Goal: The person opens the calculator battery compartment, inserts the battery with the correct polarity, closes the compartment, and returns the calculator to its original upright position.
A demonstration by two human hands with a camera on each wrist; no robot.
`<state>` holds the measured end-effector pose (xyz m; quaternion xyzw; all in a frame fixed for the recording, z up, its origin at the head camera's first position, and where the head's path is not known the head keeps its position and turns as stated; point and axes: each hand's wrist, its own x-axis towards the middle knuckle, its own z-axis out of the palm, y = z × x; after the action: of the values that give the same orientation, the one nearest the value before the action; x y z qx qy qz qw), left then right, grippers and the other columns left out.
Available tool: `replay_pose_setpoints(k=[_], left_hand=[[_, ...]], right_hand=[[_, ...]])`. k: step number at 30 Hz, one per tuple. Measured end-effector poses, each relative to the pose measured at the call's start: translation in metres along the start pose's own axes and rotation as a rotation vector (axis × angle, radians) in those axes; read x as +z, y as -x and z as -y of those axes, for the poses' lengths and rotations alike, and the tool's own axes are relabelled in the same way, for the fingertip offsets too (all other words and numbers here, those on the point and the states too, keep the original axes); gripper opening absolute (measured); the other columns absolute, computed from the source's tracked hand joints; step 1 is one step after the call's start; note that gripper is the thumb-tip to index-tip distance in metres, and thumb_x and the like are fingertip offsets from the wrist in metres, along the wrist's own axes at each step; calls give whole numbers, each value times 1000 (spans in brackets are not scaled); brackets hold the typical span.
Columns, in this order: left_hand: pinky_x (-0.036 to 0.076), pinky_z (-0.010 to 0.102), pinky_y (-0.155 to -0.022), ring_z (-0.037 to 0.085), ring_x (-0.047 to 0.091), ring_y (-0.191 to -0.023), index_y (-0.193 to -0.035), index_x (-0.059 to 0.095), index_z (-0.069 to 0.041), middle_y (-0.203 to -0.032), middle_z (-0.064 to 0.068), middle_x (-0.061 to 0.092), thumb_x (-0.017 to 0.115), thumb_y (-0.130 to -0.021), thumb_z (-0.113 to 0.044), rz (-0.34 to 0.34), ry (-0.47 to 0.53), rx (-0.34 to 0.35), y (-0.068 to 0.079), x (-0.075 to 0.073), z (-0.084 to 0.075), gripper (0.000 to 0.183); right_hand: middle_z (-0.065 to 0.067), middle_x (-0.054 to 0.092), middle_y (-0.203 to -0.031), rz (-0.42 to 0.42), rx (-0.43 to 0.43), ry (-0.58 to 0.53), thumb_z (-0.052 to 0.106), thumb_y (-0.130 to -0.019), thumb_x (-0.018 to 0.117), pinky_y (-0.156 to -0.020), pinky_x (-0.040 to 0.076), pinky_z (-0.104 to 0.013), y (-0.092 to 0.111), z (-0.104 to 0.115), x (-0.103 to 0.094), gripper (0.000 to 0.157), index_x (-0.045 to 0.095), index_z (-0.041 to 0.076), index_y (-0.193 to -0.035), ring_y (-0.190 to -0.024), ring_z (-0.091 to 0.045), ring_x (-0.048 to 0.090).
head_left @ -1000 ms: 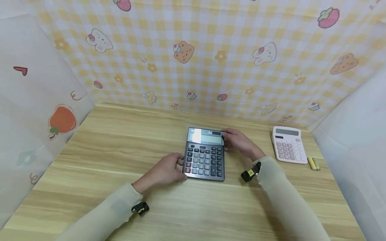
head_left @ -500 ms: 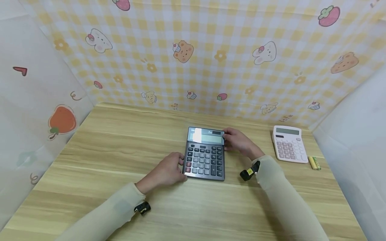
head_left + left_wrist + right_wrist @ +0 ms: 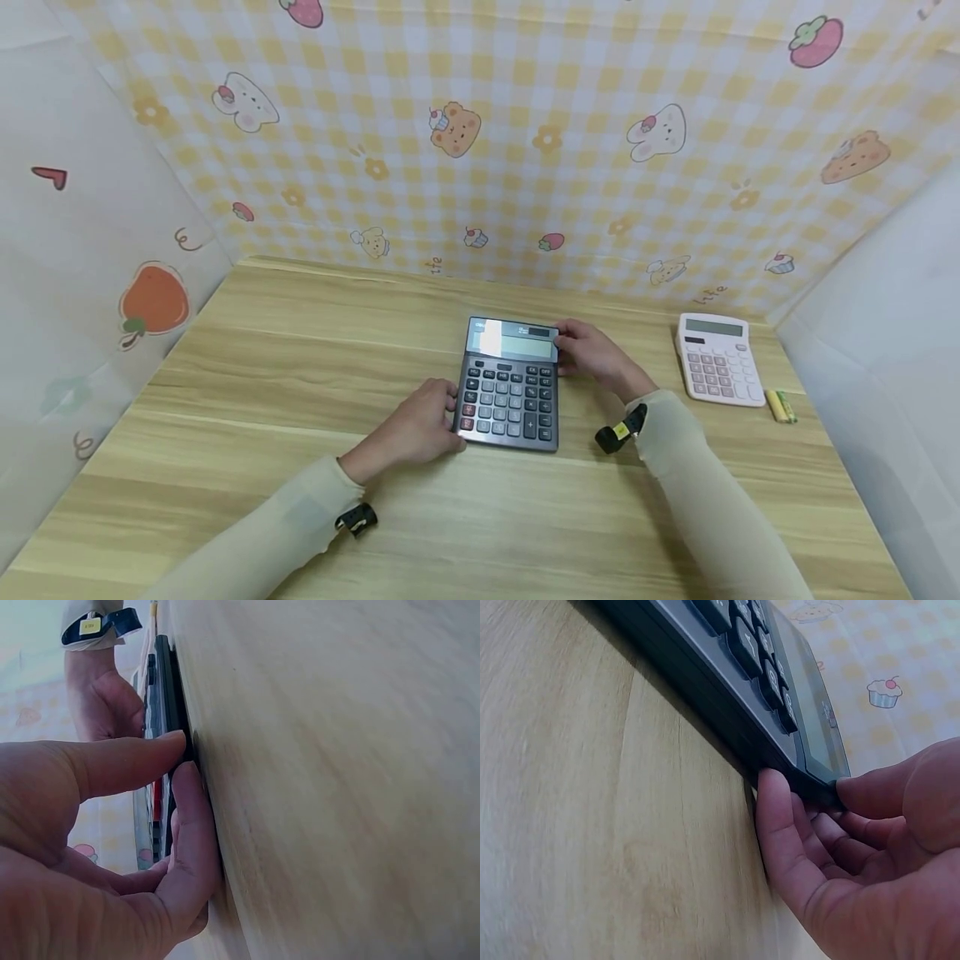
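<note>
A dark grey calculator (image 3: pixel 513 383) lies at mid-table with its keys and display facing up; light glares off the left part of the display. My left hand (image 3: pixel 416 423) grips its near left corner, the thumb at the near edge and the fingers along the left side. Close up in the left wrist view, thumb and curled fingers meet at the calculator's thin dark edge (image 3: pixel 166 690). At the far right corner, beside the display, my right hand (image 3: pixel 596 354) holds the calculator, thumb against the edge and fingers bent at its underside in the right wrist view.
A white calculator (image 3: pixel 722 362) lies to the right on the wooden table (image 3: pixel 315 333). Beside its near right corner are yellow-green batteries (image 3: pixel 781 407). A yellow checked cloth (image 3: pixel 510 192) hangs along the back, with white cloth (image 3: pixel 97 108) at the left side.
My left forearm has shifted slightly to the right. Both hands keep their hold on the dark calculator, which stays practically in place.
</note>
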<state>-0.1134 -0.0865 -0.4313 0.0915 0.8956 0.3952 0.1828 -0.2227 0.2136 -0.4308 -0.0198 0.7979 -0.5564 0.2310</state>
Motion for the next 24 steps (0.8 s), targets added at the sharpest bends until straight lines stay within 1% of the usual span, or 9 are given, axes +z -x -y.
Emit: replay_pose_setpoints(k=[6, 14, 20, 24], left_hand=[[55, 37, -84, 18, 60, -93, -142, 56, 10, -117, 8, 59, 92, -79, 3, 0, 16, 4, 0, 0, -2, 74], [57, 35, -81, 17, 64, -90, -142, 55, 10, -113, 8, 64, 91, -80, 7, 0, 58, 9, 0, -2, -4, 72], [59, 35, -80, 17, 67, -91, -144, 54, 9, -117, 10, 68, 90, -80, 8, -4, 114, 1, 0, -2, -3, 73], [60, 35, -80, 17, 68, -92, -145, 54, 8, -118, 10, 67, 90, -81, 8, -17, 139, 16, 0, -3, -1, 73]], right_hand=[[-21, 62, -123, -15, -14, -12, 9, -119, 40, -82, 62, -32, 1, -2, 0, 33, 52, -9, -144, -100, -24, 64], [-21, 59, -123, -31, -24, -27, 9, -119, 40, -83, 62, -31, 1, -6, -2, 35, 51, -9, -147, -101, -25, 62], [-20, 59, -121, -42, -33, -46, 9, -119, 39, -83, 62, -32, 4, -7, -3, 36, 52, -9, -148, -101, -24, 62], [-21, 59, -122, -57, -42, -66, 8, -119, 40, -84, 62, -31, 6, -9, -3, 38, 50, -10, -151, -102, -25, 62]])
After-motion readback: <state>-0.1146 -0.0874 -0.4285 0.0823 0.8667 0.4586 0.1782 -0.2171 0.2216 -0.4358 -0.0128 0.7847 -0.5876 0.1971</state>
